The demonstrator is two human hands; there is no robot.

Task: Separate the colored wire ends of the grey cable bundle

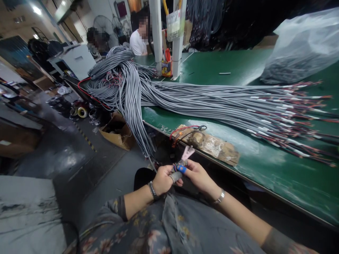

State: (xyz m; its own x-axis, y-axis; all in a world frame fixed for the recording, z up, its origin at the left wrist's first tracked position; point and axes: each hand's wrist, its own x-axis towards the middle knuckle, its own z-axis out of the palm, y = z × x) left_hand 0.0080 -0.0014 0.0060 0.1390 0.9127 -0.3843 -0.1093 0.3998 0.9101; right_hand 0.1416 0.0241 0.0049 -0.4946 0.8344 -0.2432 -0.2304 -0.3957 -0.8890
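My left hand (162, 180) is closed around the end of a grey cable (176, 176), close in front of my body. Thin coloured wires (174, 167) fan out at its fingertips. Meeting it from the right, my right hand (199, 175) is closed in a pinch, with a blue wrap (181, 168) on one digit. What its fingers grip is hidden. A pale pink forked piece (188, 153) sticks up just beyond both hands; I cannot tell its kind or whether it is held. Past it, a worn wooden block (215, 147) lies along the table edge.
Many grey cables (185, 100) stretch across the green table (267, 183), stripped ends to the right; one bunch hangs over the edge. A clear plastic bag (304, 46), a white post (156, 35) and a pouch (166, 68) stand behind. A cardboard box (119, 135) sits below. A person (138, 41) is beyond.
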